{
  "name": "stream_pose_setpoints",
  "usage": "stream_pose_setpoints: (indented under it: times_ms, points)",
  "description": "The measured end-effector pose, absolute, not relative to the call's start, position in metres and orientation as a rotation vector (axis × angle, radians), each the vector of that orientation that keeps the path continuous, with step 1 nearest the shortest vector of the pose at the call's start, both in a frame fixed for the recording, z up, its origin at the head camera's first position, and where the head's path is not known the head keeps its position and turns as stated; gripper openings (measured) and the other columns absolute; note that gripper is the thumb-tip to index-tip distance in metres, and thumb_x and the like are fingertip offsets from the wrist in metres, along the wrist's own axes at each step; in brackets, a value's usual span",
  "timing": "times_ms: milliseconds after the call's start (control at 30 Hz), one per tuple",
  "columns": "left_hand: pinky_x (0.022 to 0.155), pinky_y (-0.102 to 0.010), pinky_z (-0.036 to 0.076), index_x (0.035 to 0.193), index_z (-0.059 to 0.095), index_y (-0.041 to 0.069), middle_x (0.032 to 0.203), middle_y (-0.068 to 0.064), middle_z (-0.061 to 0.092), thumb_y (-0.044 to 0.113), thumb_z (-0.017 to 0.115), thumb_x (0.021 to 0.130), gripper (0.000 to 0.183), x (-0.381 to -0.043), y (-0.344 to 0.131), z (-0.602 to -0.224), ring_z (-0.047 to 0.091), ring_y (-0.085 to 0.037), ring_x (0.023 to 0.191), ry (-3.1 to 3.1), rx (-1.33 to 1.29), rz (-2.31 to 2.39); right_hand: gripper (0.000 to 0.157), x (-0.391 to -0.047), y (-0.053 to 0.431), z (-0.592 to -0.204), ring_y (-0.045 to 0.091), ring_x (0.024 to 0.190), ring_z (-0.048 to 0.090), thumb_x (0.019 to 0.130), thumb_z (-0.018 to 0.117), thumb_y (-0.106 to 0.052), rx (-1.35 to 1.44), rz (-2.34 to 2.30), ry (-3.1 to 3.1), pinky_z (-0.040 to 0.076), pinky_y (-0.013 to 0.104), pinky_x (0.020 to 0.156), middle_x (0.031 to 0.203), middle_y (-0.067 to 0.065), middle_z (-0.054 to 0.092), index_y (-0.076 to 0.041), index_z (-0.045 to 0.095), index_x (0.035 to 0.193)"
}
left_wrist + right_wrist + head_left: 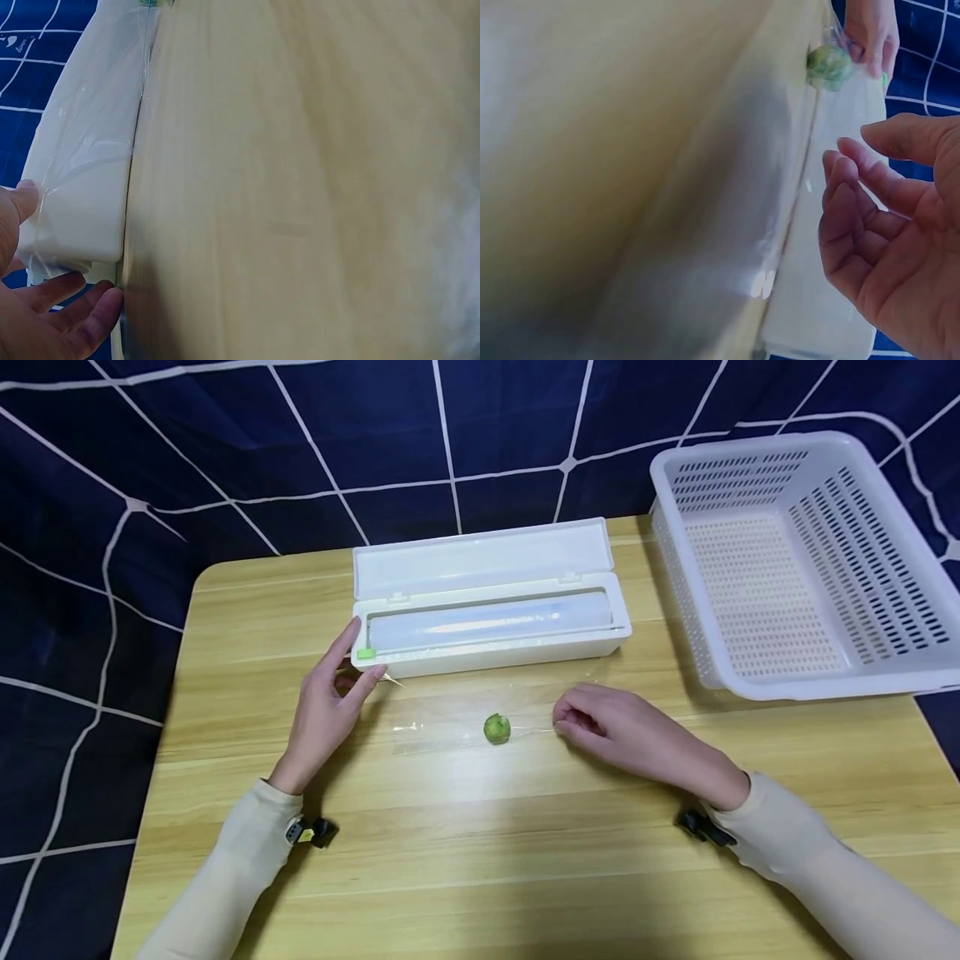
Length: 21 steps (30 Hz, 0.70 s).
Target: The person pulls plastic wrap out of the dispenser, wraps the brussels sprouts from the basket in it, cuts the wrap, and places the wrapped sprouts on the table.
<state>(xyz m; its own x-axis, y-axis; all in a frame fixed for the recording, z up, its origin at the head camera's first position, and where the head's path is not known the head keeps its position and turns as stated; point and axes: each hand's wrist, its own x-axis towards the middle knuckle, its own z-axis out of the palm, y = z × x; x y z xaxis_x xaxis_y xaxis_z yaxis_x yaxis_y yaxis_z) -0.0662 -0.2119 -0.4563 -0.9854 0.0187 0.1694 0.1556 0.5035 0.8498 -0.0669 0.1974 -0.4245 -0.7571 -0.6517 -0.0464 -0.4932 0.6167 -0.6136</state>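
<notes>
A white plastic-wrap dispenser (491, 647) lies on the table, lid raised, with a roll of film (495, 622) inside. My left hand (324, 706) holds its left end, thumb at the front and index finger near the green slider (366, 653). Film creases run near that thumb in the left wrist view. A small green round vegetable, like a Brussels sprout (497, 728), sits on clear plastic film (442, 739) in front of the box. At the film's right side, my right hand (618, 722) has curled fingers, its thumb and index tips seeming to pinch the film edge.
A white slotted basket (693, 610) stands at the right rear of the wooden table (420, 877). Dark blue cloth with white lines (390, 435) hangs behind and to the left.
</notes>
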Motion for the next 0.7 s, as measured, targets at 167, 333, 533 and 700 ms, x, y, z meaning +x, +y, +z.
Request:
stream_pose_setpoints:
  times_ms: [167,333,533,700]
  points:
    - [0.078,-0.021,0.055,0.169,0.044,0.02,0.123,-0.018,0.073,0.01,0.077,0.104,0.074,-0.065,-0.213,-0.455,0.068,-0.025,0.091,-2.603,-0.152,-1.475,0.005,-0.073,0.183,-0.418,0.009,0.083,0.054,0.106,0.071,-0.014,-1.014,-0.945,2.592,0.048,0.03,0.072,0.089,-0.01,0.056,-0.019,0.07,0.104]
    - [0.074,-0.021,0.054,0.169,0.044,0.022,0.112,-0.016,0.075,0.013,0.078,0.104,0.074,-0.064,-0.213,-0.453,0.067,-0.025,0.084,-2.609,-0.163,-1.449,0.006,-0.082,0.167,-0.41,0.011,0.083,0.055,0.105,0.072,-0.014,-1.073,-1.057,2.593,0.048,0.028,0.069,0.091,-0.01,0.058,-0.018,0.071,0.109]
    - [0.095,-0.035,0.054,0.167,0.047,0.024,0.134,-0.013,0.073,0.016,0.081,0.102,0.073,-0.064,-0.214,-0.45,0.068,-0.026,0.11,-2.633,-0.144,-1.376,0.009,-0.092,0.143,-0.406,0.011,0.087,0.058,0.104,0.075,-0.016,-1.121,-1.177,2.584,0.052,0.03,0.072,0.097,-0.008,0.062,-0.015,0.073,0.113]
    - [0.114,-0.052,0.043,0.162,0.054,0.019,0.159,-0.005,0.058,0.018,0.085,0.099,0.071,-0.065,-0.216,-0.444,0.053,-0.031,0.141,-2.651,-0.155,-1.274,0.008,-0.095,0.128,-0.404,0.013,0.09,0.06,0.105,0.074,-0.016,-1.127,-1.22,2.558,0.055,0.034,0.075,0.102,-0.008,0.063,-0.015,0.073,0.112]
